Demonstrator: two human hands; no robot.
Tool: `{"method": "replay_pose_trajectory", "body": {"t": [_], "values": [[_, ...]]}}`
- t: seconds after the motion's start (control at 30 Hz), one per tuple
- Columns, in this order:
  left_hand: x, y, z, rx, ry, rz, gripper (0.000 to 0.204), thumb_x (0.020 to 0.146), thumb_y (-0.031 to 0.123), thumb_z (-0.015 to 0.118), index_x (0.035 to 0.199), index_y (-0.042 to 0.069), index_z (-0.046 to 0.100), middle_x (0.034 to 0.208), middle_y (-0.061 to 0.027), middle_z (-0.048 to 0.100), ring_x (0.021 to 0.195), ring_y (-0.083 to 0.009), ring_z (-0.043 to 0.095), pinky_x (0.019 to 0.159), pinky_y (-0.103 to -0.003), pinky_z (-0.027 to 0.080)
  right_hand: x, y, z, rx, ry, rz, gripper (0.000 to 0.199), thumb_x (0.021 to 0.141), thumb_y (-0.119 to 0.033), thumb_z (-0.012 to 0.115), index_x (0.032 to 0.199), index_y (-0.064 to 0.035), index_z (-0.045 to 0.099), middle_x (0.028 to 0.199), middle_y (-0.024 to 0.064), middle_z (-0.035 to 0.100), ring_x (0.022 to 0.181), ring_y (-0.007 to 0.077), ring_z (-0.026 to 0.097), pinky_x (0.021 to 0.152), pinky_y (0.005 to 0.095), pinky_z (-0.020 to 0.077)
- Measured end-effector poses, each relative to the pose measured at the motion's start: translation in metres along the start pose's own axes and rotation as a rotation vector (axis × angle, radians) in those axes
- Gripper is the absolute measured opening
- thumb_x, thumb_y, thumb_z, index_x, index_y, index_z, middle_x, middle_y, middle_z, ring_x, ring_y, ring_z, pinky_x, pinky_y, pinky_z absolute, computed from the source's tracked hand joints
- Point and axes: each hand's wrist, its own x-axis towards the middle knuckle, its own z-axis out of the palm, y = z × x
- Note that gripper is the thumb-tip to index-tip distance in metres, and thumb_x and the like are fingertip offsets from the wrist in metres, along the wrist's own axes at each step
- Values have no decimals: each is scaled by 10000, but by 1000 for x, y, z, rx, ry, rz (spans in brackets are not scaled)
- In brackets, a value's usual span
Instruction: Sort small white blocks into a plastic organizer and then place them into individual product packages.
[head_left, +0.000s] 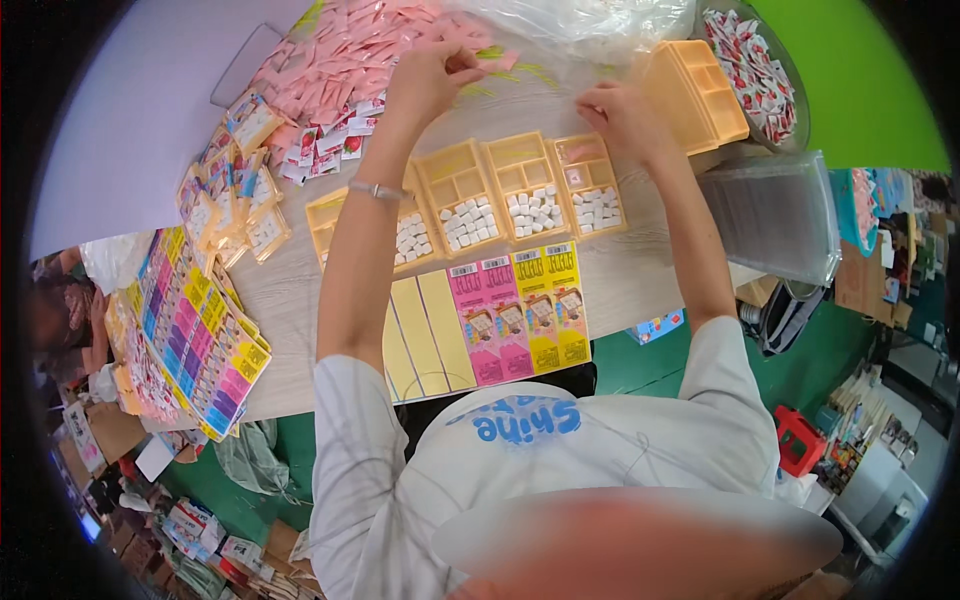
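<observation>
Over the far side of the table, my left hand (pixel 430 80) has its fingertips pinched together beside the pink sachets (pixel 335 62) and thin yellow-green sticks (pixel 528 72). What it pinches, if anything, is too small to make out. My right hand (pixel 622 112) hovers past the far end of the rightmost tray, its fingers curled together; any content is hidden. Several pale yellow compartment trays (pixel 465 190) stand in a row, each with small white pieces (pixel 532 210) in the near section. In the rightmost tray (pixel 590 182), a pink sachet lies in the far compartment.
Stacked yellow trays (pixel 690 95) and a tub of red-and-white sachets (pixel 755 75) stand at right, near clear plastic covers (pixel 775 215). Printed card sheets (pixel 515 320) lie at the near edge. Filled packs (pixel 235 195), strawberry sachets (pixel 325 145) and more sheets (pixel 195 330) are left.
</observation>
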Motion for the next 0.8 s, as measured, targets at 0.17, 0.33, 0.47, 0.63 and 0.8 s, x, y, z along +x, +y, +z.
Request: {"method": "replay_pose_trajectory", "body": {"t": [0.17,0.33,0.47,0.63,0.8], "values": [[-48,59,13,-161,-242,-298,247,862,260,796,933,27,758,775,-58,722,686,-120,633,652,-283,507,-12,11,17,-226,204,367,250,923,-274,671,974,-34,721,905,181,691,869,365,682,768,468,537],[-78,64,48,115,-156,-236,190,849,248,785,931,78,766,826,-80,728,727,-241,688,681,-363,533,-16,-1,16,-309,240,390,271,925,-292,667,922,-27,724,848,177,700,848,362,690,762,469,534],[-70,78,53,236,30,-81,163,839,243,765,927,106,755,912,-108,692,832,-309,690,734,-425,542,-19,24,19,-43,289,392,258,940,-274,668,941,-19,710,811,182,689,785,367,681,720,447,525],[-27,89,73,148,12,19,143,857,230,724,925,105,738,954,-135,679,881,-329,685,757,-439,547,-7,11,2,26,417,357,211,953,-226,655,957,-21,705,808,181,681,756,364,667,686,421,514],[1,107,97,204,128,52,169,837,248,765,940,115,754,921,-108,724,861,-312,690,743,-433,538,-14,8,-7,-55,489,194,161,939,-193,668,997,-54,726,824,138,693,741,333,669,663,398,519]]}}
